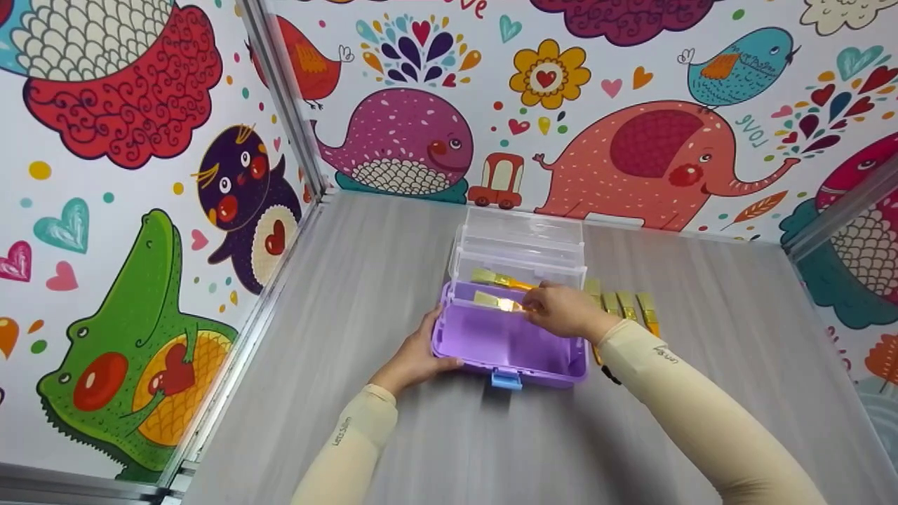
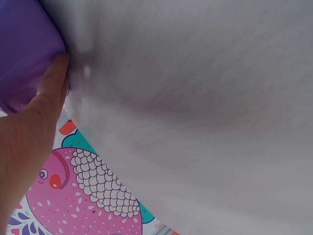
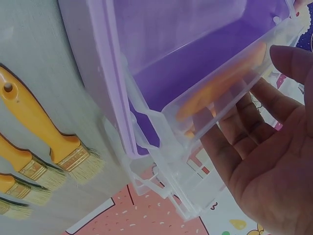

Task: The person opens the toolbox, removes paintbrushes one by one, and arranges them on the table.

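A purple storage box [image 1: 508, 337] with a blue latch [image 1: 506, 379] stands open, its clear lid [image 1: 523, 228] and clear trays folded back. My left hand [image 1: 414, 358] holds the box's left front corner, thumb at the front and fingers along the side. My right hand [image 1: 567, 310] is over the box's right part, at a clear tray. A flat paintbrush [image 1: 497, 301] lies in that tray, bristles to the left. In the right wrist view its orange handle [image 3: 220, 93] shows through the plastic; my fingers touch the tray, thumb apart. Another paintbrush [image 1: 491, 276] lies farther back.
Several paintbrushes [image 1: 645, 308] with orange handles lie side by side on the grey table [image 1: 337, 301], right of the box. Printed wall panels [image 1: 414, 140] with cartoon animals border the table at the back and sides.
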`<state>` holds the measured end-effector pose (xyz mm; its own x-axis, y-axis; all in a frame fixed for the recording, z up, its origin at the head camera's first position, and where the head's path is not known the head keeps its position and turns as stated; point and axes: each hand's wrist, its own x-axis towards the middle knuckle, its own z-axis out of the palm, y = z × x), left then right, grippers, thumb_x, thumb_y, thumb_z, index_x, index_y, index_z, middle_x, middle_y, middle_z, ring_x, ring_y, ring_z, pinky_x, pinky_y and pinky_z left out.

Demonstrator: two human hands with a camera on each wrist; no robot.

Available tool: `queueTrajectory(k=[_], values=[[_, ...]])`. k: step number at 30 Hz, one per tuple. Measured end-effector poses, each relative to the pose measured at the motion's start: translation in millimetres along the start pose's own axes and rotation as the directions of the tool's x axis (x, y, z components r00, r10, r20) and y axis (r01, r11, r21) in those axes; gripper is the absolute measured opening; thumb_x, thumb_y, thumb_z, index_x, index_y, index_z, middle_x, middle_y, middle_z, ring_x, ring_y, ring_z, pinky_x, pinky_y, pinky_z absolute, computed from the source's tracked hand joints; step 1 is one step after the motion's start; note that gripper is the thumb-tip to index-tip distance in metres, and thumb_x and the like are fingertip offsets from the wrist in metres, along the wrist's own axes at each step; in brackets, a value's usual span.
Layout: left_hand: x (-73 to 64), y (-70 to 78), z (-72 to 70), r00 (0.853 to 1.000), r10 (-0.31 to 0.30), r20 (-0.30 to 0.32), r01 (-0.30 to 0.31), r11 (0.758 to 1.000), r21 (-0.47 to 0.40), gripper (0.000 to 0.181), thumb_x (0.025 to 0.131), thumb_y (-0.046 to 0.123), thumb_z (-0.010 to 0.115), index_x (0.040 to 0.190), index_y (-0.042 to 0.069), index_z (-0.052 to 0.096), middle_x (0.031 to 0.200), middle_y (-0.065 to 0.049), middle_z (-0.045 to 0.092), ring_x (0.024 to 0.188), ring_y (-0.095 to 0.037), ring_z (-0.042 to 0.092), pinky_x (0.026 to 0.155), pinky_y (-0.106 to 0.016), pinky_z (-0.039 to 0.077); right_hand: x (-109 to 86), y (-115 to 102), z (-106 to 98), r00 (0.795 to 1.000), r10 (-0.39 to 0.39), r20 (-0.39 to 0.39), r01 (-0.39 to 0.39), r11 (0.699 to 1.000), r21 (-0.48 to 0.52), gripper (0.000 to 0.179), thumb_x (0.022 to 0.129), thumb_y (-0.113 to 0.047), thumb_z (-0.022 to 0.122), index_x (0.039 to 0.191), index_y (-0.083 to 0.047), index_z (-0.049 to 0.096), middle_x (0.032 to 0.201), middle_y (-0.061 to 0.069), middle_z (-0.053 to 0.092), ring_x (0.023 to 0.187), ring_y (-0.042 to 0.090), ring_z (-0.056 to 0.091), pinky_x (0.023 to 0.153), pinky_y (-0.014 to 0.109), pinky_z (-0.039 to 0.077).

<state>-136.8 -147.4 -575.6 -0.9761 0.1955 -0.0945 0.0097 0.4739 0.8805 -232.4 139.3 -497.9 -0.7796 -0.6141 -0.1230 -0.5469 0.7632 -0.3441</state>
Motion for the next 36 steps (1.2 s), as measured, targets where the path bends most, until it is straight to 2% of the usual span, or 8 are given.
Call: queueTrajectory(k=[16,25,32,36], values=[[0.7,0.0,0.3,1.000,-0.020,0.003,0.020,1.000,0.004,0.114,0.073,0.026,0.088,0.160,0.013,0.016,0.151,-0.025,0.040,0.136,-0.040,0.040,0.113,-0.052,0.030,-1.4,-4.4,-1.8,0.998,-0.044,-0.035,0.043,0.999,-0.015,0.019,0.092,-0.016,0.067,0.107,-0.006,0.074,0.096,0.008,0.071,0.089,0.025,0.067,0.080,0.045,0.056],[0.3,0.1,1.4,0.999,-0.037,0.008,0.038,0.999,-0.012,0.115,0.074,0.026,0.089,0.160,0.017,0.014,0.154,-0.021,0.038,0.137,-0.038,0.039,0.113,-0.052,0.029,-0.9,-9.0,-1.9,1.000,0.003,0.029,-0.003,1.000,-0.021,0.026,0.094,-0.016,0.064,0.118,-0.009,0.072,0.108,0.010,0.072,0.099,0.029,0.067,0.084,0.048,0.055],[0.5,-2.3,1.2,1.000,0.025,0.002,-0.025,0.999,-0.019,0.112,0.073,0.023,0.088,0.158,0.010,0.017,0.148,-0.027,0.042,0.132,-0.041,0.044,0.111,-0.054,0.032,-1.3,-5.2,-0.3,0.997,-0.076,-0.032,0.075,0.997,-0.035,0.025,0.091,-0.011,0.066,0.114,-0.007,0.073,0.101,0.011,0.073,0.092,0.029,0.069,0.079,0.048,0.056],[0.8,-2.7,1.3,1.000,0.026,0.001,-0.026,1.000,-0.013,0.111,0.073,0.023,0.088,0.158,0.011,0.018,0.149,-0.026,0.042,0.132,-0.040,0.044,0.111,-0.053,0.032,-1.3,-4.9,-0.2,0.993,-0.099,-0.061,0.096,0.994,-0.049,0.024,0.089,-0.010,0.069,0.112,-0.007,0.074,0.099,0.011,0.072,0.090,0.029,0.068,0.077,0.047,0.056]])
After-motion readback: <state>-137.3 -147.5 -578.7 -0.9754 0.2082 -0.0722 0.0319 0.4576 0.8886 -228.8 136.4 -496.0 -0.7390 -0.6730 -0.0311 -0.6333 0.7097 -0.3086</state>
